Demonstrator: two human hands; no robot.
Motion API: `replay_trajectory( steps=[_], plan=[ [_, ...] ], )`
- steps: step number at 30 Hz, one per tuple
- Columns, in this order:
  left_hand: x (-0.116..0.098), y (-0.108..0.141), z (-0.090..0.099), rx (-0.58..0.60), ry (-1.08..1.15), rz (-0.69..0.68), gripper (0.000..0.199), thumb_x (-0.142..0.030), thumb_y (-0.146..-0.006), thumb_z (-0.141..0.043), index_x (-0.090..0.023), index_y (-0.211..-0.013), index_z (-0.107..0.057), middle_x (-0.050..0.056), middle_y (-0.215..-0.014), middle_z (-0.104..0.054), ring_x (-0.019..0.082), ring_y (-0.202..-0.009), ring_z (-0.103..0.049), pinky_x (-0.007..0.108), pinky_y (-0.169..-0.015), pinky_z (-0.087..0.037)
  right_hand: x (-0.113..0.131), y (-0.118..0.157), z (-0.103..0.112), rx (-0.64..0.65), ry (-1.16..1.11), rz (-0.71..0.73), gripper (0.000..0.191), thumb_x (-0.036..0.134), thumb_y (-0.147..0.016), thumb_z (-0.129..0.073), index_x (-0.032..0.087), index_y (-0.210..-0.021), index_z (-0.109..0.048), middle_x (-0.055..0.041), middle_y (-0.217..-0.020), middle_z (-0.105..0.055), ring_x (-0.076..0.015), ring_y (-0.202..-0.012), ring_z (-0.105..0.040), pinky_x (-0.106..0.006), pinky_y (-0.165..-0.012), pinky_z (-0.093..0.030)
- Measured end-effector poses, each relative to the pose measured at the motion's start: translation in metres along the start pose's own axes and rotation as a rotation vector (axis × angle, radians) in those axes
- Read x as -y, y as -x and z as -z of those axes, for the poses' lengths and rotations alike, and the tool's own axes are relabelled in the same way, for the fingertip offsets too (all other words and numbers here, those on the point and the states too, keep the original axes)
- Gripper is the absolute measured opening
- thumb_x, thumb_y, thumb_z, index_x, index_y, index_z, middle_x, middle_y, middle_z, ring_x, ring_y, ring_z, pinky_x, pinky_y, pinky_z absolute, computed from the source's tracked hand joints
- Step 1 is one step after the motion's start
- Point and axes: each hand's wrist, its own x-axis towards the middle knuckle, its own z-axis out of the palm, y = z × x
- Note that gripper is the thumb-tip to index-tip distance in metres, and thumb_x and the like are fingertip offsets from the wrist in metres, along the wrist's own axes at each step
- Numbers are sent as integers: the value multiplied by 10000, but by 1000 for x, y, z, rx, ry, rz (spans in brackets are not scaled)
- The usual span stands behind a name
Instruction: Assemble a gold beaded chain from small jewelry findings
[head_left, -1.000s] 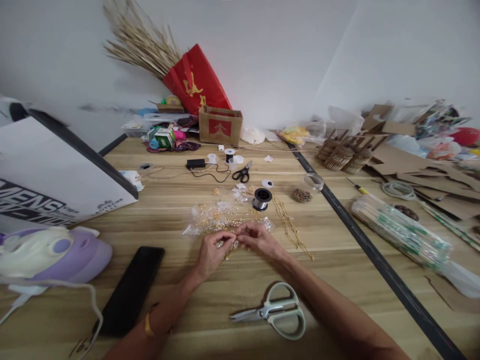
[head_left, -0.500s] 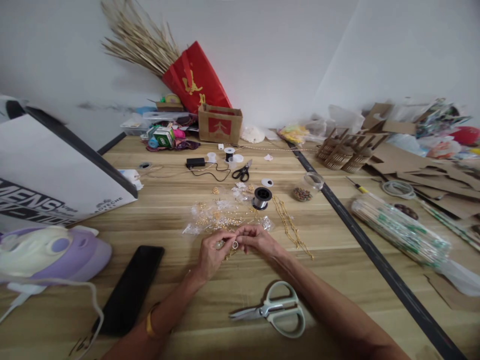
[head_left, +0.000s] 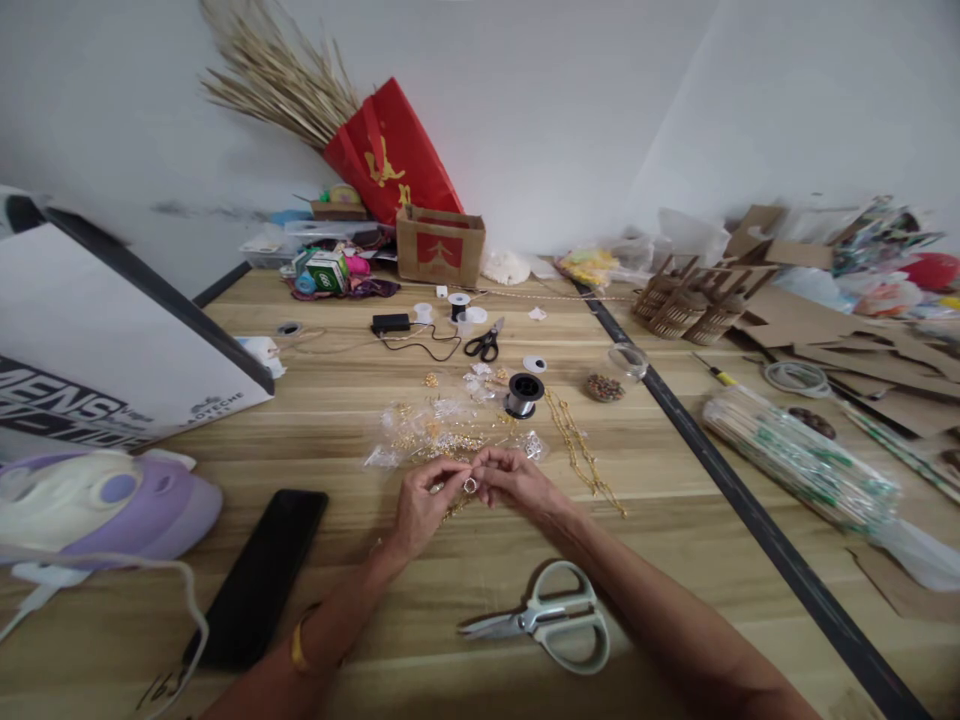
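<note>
My left hand (head_left: 426, 502) is closed in a pinch, its fingertips meeting those of my right hand (head_left: 517, 482), which is pinched too. Just under the joined fingertips shows a small silvery ring-shaped jewellery piece (head_left: 470, 486). Whatever lies right between the fingertips is too small to make out. Gold chain (head_left: 454, 508) shows partly behind my left fingers. Beyond the hands lie clear plastic bags (head_left: 401, 425) with gold and silver beads and findings. A spool of thin wire (head_left: 523, 396) stands behind them, and a gold chain necklace (head_left: 576, 445) lies to the right.
Pale-handled scissors (head_left: 555, 618) lie between my forearms. On the left are a black phone (head_left: 262, 575), a purple-and-white appliance (head_left: 157, 505) and a white box (head_left: 97, 340). Farther back are black scissors (head_left: 484, 343) and a jar of beads (head_left: 604, 387). Wrapped sticks (head_left: 802, 455) lie right.
My hands stay pinched together in nearly the same place. The small ring-shaped piece has turned or shifted slightly, and the view has moved a little.
</note>
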Motion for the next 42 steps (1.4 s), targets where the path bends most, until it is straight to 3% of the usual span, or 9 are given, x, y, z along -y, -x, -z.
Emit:
replay_trajectory(
  steps=[5, 17, 21, 36, 42],
  plan=[
    [-1, -1, 1, 5, 35, 67, 70, -203, -735, -663, -153, -719, -711, 29, -694, -714, 140, -634, -639, 214, -607, -506, -1, 0, 0, -9, -12, 4, 267, 375, -740, -728, 134, -783, -620, 6, -611, -641, -75, -486, -581, -160, -445, -452],
    [0, 1, -1, 9, 29, 63, 69, -217, -725, -669, -156, -725, -701, 33, -705, -709, 142, -634, -632, 221, -598, -502, -1, 0, 1, 27, -45, -33, 268, 336, -694, -769, 138, -818, -639, 23, -572, -634, -77, -459, -574, -165, -430, -441],
    [0, 0, 0, -1, 44, 74, 68, -219, -715, -679, -152, -716, -696, 29, -682, -697, 137, -621, -619, 217, -591, -496, -2, 0, 2, 28, -8, 13, 251, 344, -710, -757, 135, -779, -637, 8, -611, -653, -77, -477, -577, -167, -443, -448],
    [1, -4, 2, 72, 213, 274, 136, -278, -686, -713, -146, -692, -681, 6, -616, -668, 122, -565, -603, 219, -564, -497, -1, 2, 4, 22, 113, 74, 269, 405, -792, -676, 144, -795, -614, 13, -613, -625, -75, -494, -564, -176, -484, -455],
    [0, -4, 2, 81, 210, 277, 187, -333, -701, -708, -149, -705, -679, 13, -627, -680, 135, -576, -616, 230, -567, -517, -1, 1, 5, 16, 93, 68, 293, 430, -793, -668, 146, -818, -601, -4, -665, -650, -86, -529, -595, -180, -489, -469]
  ],
)
